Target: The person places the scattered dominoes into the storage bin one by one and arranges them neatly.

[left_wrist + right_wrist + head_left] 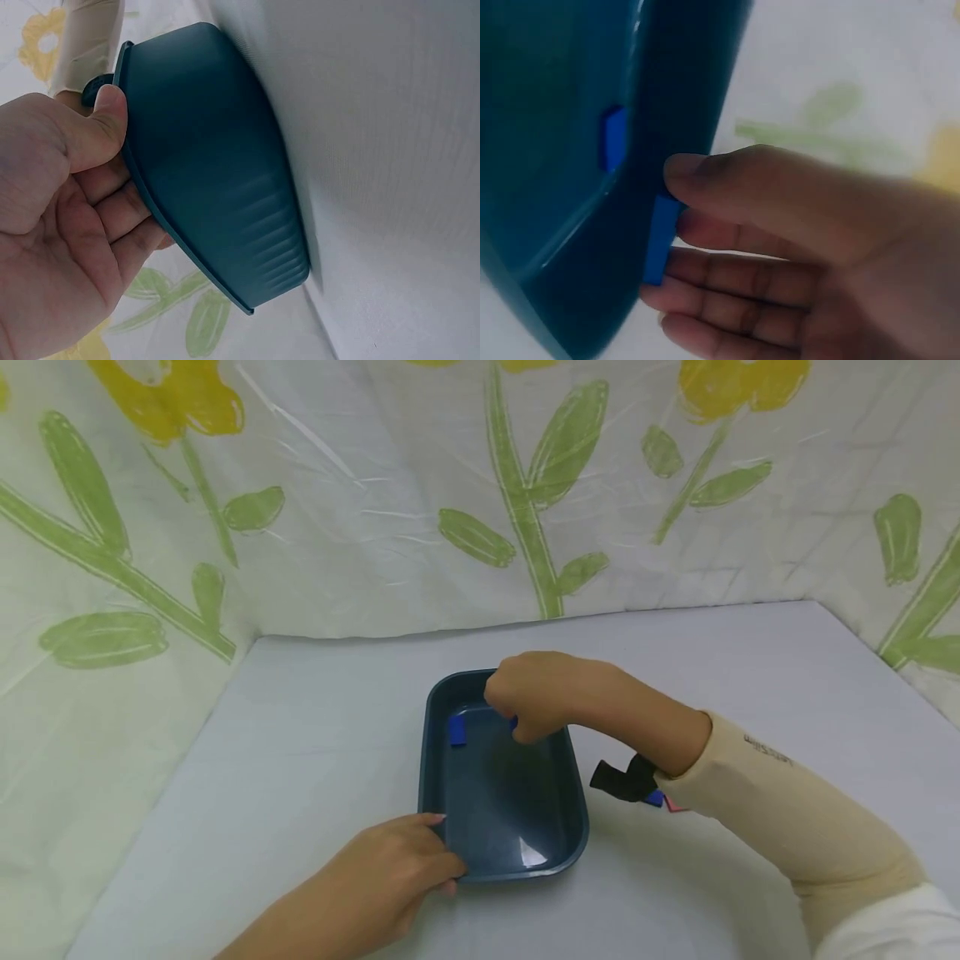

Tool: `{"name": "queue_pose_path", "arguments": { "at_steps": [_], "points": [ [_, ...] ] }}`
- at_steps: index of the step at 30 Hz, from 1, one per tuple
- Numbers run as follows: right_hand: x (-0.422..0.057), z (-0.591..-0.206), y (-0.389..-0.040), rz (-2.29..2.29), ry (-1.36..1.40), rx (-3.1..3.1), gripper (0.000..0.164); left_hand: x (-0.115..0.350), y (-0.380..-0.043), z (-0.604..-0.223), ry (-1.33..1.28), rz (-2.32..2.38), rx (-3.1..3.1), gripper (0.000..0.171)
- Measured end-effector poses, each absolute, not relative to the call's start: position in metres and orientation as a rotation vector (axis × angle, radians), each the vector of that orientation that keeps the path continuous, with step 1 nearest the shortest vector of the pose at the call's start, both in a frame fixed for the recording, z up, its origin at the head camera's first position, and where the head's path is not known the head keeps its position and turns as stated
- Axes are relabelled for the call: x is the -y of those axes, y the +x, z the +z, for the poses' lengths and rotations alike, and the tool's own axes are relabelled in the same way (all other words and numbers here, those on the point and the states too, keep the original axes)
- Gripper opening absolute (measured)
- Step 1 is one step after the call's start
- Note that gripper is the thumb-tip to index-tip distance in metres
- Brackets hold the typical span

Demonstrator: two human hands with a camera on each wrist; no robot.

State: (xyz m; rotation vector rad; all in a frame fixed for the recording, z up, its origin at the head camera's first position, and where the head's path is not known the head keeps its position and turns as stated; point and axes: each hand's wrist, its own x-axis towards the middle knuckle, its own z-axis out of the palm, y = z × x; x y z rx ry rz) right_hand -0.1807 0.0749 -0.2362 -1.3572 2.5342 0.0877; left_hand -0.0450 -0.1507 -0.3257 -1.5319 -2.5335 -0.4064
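A dark teal tray with raised walls rests on the white table. My left hand grips its near left corner; the left wrist view shows the thumb and fingers pinching the rim. Over the far right part of the tray, my right hand pinches a small flat blue block between thumb and fingers. Another blue block lies on the tray floor near the far left, also visible in the right wrist view.
Right of the tray, partly hidden behind the right forearm and a black strap, lie a blue piece and a pink-red piece. A flower-printed curtain hangs at the table's back edge.
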Motion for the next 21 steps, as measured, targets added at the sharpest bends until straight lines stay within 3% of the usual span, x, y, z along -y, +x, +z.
{"name": "queue_pose_path", "arguments": {
  "at_steps": [13,21],
  "points": [
    [-0.058,-0.248,-0.202,0.097,-1.363,-2.538,0.046,0.15,-0.046,-0.326,-1.545,-0.383,2.494,0.013],
    [-0.043,-0.26,-0.206,0.11,-1.346,-2.514,0.034,0.151,-0.045,-0.327,-1.539,-0.387,2.468,0.016]
  ]
}}
